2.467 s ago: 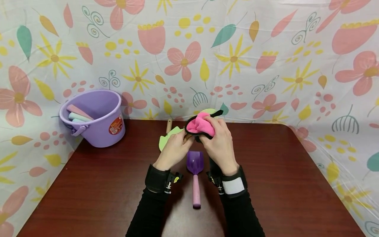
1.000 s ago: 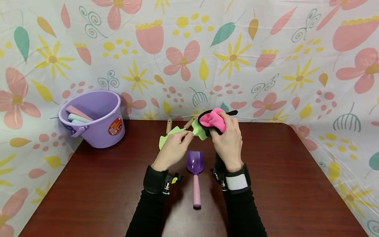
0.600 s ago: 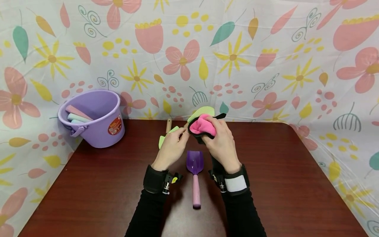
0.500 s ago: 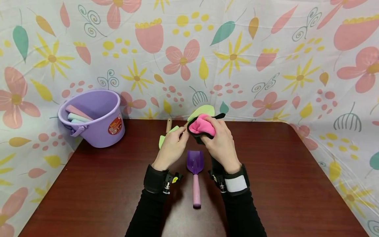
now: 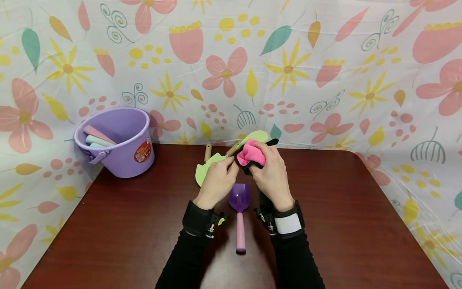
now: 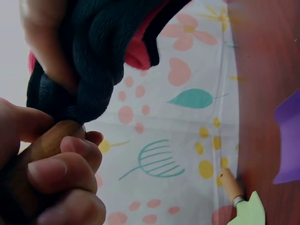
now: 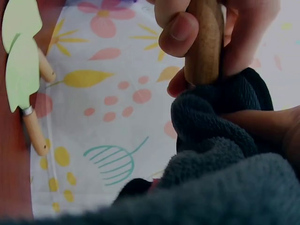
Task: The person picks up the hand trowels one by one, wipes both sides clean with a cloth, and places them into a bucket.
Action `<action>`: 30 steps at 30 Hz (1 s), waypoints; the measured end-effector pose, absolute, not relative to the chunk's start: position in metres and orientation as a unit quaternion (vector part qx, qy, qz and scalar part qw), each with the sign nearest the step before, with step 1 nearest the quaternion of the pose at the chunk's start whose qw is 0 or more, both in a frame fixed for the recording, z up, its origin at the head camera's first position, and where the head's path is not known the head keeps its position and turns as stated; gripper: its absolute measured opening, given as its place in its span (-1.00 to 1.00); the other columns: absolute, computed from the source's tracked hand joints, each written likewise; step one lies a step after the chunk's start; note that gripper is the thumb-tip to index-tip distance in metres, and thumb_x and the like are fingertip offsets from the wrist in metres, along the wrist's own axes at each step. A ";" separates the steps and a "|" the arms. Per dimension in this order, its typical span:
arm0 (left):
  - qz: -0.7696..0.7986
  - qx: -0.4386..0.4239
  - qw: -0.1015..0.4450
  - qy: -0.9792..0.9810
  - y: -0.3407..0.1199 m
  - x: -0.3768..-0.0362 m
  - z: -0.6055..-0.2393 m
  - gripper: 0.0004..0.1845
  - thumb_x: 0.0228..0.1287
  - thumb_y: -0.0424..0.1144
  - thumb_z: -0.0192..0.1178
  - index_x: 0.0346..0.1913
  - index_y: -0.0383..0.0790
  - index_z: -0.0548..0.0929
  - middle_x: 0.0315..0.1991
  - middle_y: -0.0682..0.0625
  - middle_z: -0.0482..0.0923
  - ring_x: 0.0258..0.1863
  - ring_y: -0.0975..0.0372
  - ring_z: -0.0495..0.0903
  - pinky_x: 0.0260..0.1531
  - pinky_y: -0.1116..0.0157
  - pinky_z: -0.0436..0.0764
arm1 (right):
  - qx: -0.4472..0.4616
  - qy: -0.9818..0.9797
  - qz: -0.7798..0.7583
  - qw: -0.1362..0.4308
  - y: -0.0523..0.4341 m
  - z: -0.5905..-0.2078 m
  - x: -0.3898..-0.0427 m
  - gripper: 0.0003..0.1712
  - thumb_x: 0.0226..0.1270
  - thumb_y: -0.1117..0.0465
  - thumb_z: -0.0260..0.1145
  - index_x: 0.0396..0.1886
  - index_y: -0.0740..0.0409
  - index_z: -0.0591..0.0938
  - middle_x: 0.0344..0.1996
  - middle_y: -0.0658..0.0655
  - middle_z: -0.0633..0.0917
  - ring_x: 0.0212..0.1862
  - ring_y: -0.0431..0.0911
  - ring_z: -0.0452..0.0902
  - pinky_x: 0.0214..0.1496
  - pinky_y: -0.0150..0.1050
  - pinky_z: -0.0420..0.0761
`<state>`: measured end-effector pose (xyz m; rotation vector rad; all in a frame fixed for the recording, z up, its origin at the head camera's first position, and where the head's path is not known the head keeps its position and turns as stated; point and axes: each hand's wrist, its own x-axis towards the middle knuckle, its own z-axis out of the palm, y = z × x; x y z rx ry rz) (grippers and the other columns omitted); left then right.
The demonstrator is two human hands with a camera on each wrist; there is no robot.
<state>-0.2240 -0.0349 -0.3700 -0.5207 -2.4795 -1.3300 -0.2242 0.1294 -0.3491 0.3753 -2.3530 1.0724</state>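
My left hand [image 5: 225,170] grips the wooden handle [image 6: 49,140] of a light green garden tool held above the table. Its green blade [image 5: 258,135] sticks out past the cloth. My right hand [image 5: 265,160] holds a pink and black cloth [image 5: 249,154] wrapped round the tool just beyond the handle [image 7: 204,42]. In the right wrist view the dark cloth [image 7: 220,140] bunches right against the left hand's fingers [image 7: 180,28]. The part of the tool under the cloth is hidden.
A purple scoop with a pink handle [image 5: 239,216] lies on the dark red table [image 5: 343,224] between my wrists. Two more green tools with wooden handles [image 5: 203,168] [image 7: 21,70] lie behind the hands. A purple bucket [image 5: 119,142] holding pastel pieces stands back left.
The right hand slid the cloth from the tool's far end back toward the handle, close to the left hand. The green blade now shows beyond the cloth. The left hand kept its grip.
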 end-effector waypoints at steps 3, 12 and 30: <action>-0.454 -0.182 0.129 -0.863 -0.030 -0.223 -0.372 -0.64 0.50 -0.14 -0.10 -0.53 -0.12 0.40 -0.73 0.12 0.13 -0.78 0.33 0.12 -0.69 0.36 0.15 | 0.123 -0.868 0.399 0.269 0.131 -0.351 -0.226 -0.42 0.03 0.40 0.38 0.12 -0.01 0.62 -0.11 0.15 0.58 -0.10 0.08 0.53 -0.16 0.09 0.49; -0.435 -0.228 0.109 -0.864 -0.021 -0.225 -0.378 -0.63 0.55 -0.10 -0.09 -0.51 -0.08 0.43 -0.71 0.14 0.14 -0.77 0.35 0.14 -0.65 0.38 0.13 | 0.057 -0.861 0.397 0.312 0.139 -0.354 -0.232 -0.47 0.08 0.34 0.36 0.11 -0.05 0.64 -0.10 0.14 0.61 -0.03 0.14 0.55 -0.12 0.18 0.49; -0.427 -0.258 0.059 -0.865 -0.015 -0.219 -0.377 -0.55 0.47 -0.05 0.06 -0.57 -0.10 0.21 -0.65 0.16 0.01 -0.72 0.39 0.03 -0.61 0.40 0.08 | -0.018 -0.843 0.420 0.334 0.179 -0.352 -0.239 -0.44 0.21 0.29 0.32 0.25 0.02 0.57 0.06 0.21 0.60 0.13 0.13 0.46 0.14 0.11 0.37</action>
